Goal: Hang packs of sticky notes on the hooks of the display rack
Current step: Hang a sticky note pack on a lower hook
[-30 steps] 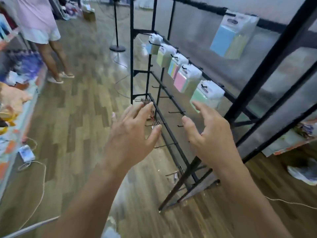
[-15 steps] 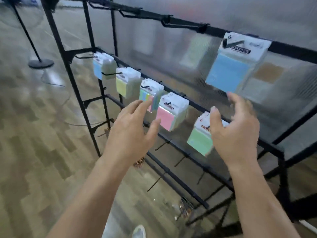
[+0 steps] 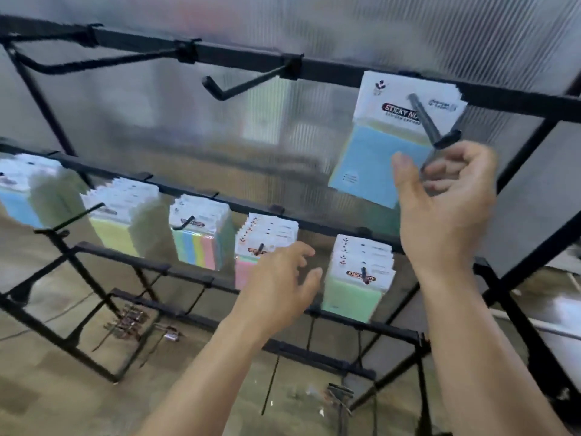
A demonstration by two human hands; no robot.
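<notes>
Both grips wide, left hand [image 3: 279, 278] before pink pack [image 3: 245, 270], right hand [image 3: 446, 199] under hook [image 3: 425, 118].

Left forearm [image 3: 220, 366] enters from 6 o'clock and reaches toward 1 o'clock; left hand [image 3: 279, 284] is back-up, fingers loosely spread, holding nothing; right forearm [image 3: 471, 341] rises from 5 o'clock toward 12; right hand [image 3: 446, 209], at the left's 2 o'clock, has its thumb [image 3: 405, 177] raised and fingers loosely curled.
</notes>
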